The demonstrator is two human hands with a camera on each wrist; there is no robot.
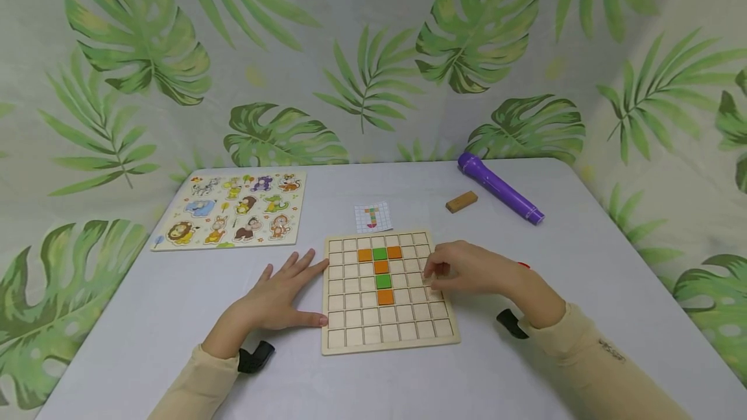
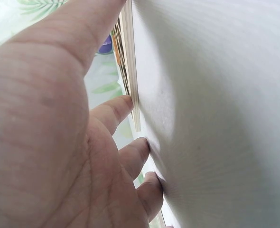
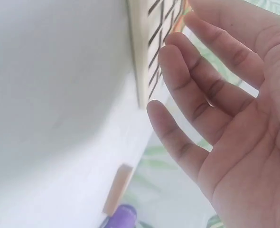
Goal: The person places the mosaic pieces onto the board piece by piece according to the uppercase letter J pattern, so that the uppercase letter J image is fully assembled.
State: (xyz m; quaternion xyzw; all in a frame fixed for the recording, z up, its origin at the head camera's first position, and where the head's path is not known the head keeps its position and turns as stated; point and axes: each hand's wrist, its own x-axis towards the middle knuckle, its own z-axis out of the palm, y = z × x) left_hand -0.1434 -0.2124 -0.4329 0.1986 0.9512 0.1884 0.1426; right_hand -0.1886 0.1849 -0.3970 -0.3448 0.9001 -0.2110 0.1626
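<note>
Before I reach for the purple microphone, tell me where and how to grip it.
Grip the purple microphone around its handle, probably best from above and right: it's slim and lies diagonally, with the wooden block on its left.

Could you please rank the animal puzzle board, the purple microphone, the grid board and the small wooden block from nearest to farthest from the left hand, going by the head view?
From the left hand:
1. Grid board: right beside it, at the fingertips.
2. Animal puzzle board: just beyond the hand.
3. Wooden block: far right.
4. Purple microphone: beyond the block.
</note>
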